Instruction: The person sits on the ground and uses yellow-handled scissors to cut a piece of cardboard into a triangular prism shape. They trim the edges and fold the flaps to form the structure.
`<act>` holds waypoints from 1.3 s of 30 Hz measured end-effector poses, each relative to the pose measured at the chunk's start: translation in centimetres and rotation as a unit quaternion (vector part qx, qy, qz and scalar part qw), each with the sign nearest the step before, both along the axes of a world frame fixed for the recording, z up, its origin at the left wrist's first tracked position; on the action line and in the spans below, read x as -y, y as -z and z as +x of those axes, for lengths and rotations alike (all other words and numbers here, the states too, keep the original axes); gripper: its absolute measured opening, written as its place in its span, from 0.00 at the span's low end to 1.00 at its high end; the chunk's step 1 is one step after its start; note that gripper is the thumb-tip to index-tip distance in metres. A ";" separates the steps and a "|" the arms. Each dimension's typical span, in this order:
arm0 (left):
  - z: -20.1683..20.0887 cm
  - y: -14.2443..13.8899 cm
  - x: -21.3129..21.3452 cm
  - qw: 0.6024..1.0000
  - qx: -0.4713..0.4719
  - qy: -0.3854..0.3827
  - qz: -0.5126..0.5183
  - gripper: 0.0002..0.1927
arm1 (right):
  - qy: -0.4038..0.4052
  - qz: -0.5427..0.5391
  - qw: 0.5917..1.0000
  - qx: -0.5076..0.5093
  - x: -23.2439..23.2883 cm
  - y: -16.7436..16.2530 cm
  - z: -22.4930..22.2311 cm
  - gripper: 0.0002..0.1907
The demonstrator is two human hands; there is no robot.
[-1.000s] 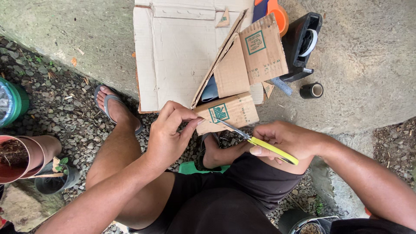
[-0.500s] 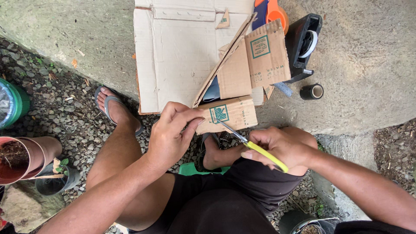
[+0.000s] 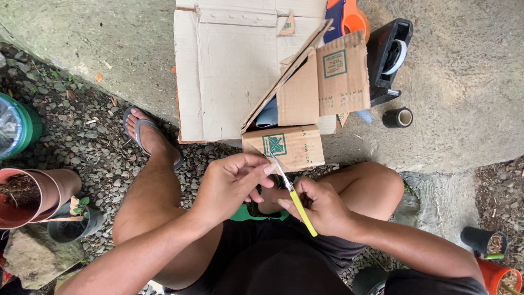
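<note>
Here the right hand [image 3: 322, 205] is closed around the yellow handle of a utility knife [image 3: 292, 191], whose blade points up and away toward the near corner of a small cardboard box [image 3: 286, 146]. The left hand [image 3: 232, 183] is curled, its thumb and fingertips [image 3: 267, 169] pinched together right at the blade tip, at the lower edge of that box; whether they grip a flap or only steady it I cannot tell. The knife's long axis runs diagonally, handle low and toward the person's right, tip high and toward the left, so the box lies just ahead of both hands, touching or nearly touching the left one. Both forearms come in from below and converge over the knees, the person sitting low with a sandalled foot [image 3: 147, 134] on gravel. Beyond the box, a flattened cardboard sheet [image 3: 224, 71] lies on a concrete slab [image 3: 464, 82], with another cardboard piece [image 3: 325, 82] propped on it. Farther right sit a black tape dispenser [image 3: 390, 60] and 1 dark tape roll [image 3: 398, 117]. Plant pots [image 3: 24, 199] stand at the left edge.
</note>
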State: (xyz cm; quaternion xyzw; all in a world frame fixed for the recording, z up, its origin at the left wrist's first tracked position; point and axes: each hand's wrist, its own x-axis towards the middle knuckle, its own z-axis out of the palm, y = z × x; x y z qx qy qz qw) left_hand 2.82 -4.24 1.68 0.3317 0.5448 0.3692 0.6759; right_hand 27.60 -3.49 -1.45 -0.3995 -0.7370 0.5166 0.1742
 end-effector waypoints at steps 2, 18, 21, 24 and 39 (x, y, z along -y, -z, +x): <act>0.2 0.2 -0.2 1.000 0.009 -0.007 0.021 0.11 | -0.015 0.018 0.999 0.032 -0.2 -0.4 0.0 0.19; 0.3 2.8 -0.3 0.992 0.108 0.008 0.064 0.10 | -0.122 -0.214 0.962 0.115 -1.3 -3.3 3.5 0.11; 0.2 3.2 -0.1 0.991 0.104 0.017 0.076 0.10 | -0.203 -0.374 0.894 0.140 -2.4 -5.7 5.3 0.09; 0.2 3.2 0.0 0.994 0.078 0.033 0.073 0.10 | -0.265 -0.350 0.898 0.020 -4.2 -8.6 6.5 0.08; 0.4 2.9 0.2 0.993 0.083 0.021 0.084 0.08 | -0.196 -0.387 0.862 0.261 -10.1 -12.3 1.2 0.28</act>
